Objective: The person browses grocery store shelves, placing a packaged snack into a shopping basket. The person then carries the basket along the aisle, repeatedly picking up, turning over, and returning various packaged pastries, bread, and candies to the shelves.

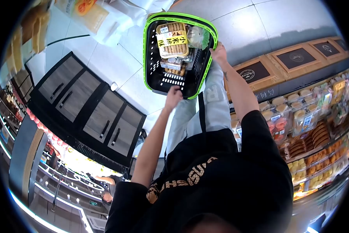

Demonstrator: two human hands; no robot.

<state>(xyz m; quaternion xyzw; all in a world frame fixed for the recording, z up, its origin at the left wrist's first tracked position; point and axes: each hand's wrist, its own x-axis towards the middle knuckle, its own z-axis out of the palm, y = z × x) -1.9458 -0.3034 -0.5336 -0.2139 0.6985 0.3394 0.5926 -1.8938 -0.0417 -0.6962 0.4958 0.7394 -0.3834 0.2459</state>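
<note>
Right hand [218, 53] clamps the basket [155, 77] at three o'clock; left hand [173, 97] sits at six, its hold unclear.

Your basket [153, 70]: blk, perforated, bright-green rim, open side up, in front of you. Inside you've got a clear cookie pack [172, 40] w/ yellow label (Chinese txt), overlapping smaller clear packs [171, 63]; clear bag [197, 35] w/ green just right. Slotted bottom shows your end.
</note>
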